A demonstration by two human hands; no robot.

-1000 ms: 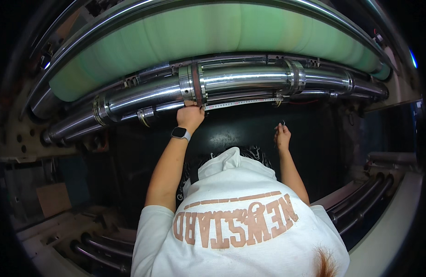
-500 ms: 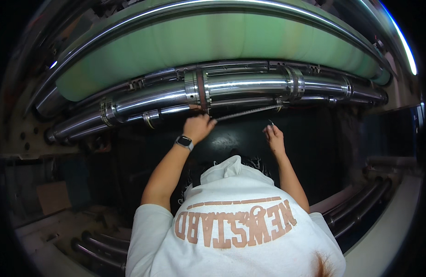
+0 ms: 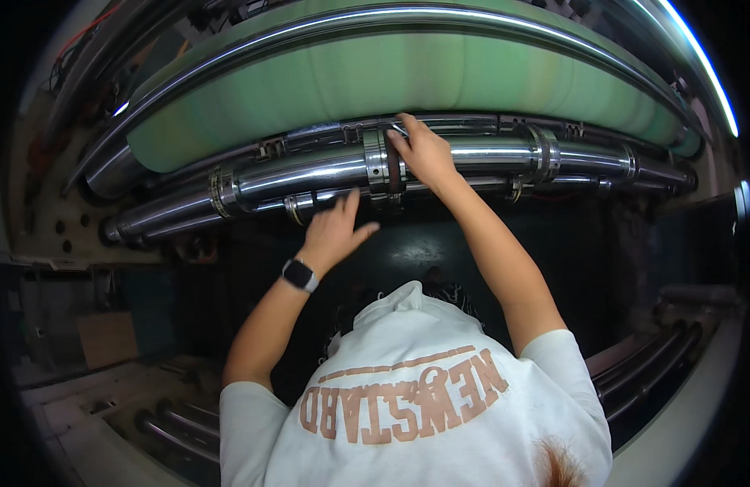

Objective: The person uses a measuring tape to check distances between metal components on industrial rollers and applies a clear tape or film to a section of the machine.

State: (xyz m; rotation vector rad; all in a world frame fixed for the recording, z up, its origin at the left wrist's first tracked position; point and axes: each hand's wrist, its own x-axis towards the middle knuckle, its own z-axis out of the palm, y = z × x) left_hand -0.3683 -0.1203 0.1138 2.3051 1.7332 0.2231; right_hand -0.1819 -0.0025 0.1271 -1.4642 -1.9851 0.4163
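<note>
Collar (image 3: 376,160): on steel shaft (image 3: 302,174), near side of green roller (image 3: 310,81).
Right hand (image 3: 426,154): at collar's right; grip unclear.
Left hand (image 3: 334,231): spread apart, near shaft.
Risk: pinched fingers, should shaft turn.

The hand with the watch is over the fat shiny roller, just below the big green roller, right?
Not quite: the head view shows the right hand over the fat shiny roller, just below the big green roller; the left hand has the watch.
</note>
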